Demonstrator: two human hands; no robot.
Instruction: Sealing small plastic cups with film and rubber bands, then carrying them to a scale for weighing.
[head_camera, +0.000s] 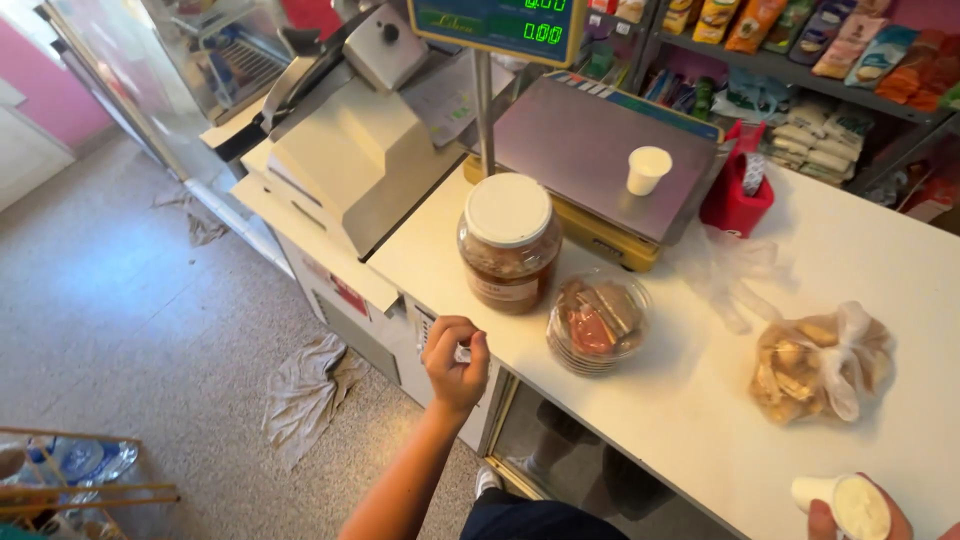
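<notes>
My left hand (455, 362) hovers at the front edge of the white counter (700, 400), fingers curled around something small and pale that I cannot make out. My right hand (862, 512), at the bottom right corner, holds a small white cup (845, 500) filled with white stuff. Just beyond the left hand stands a large glass jar (509, 242) with a white lid and brown contents. Beside it sits a clear lidded plastic container (598, 322) of food. A knotted plastic bag (822, 362) of pale brown pieces lies further right.
A metal counter scale (590, 150) carries a small white cup (647, 170), with a green digit display above. A meat slicer (350, 130) stands at the left, a red tape holder (738, 190) at the back. Crumpled clear plastic lies nearby. Rags lie on the floor.
</notes>
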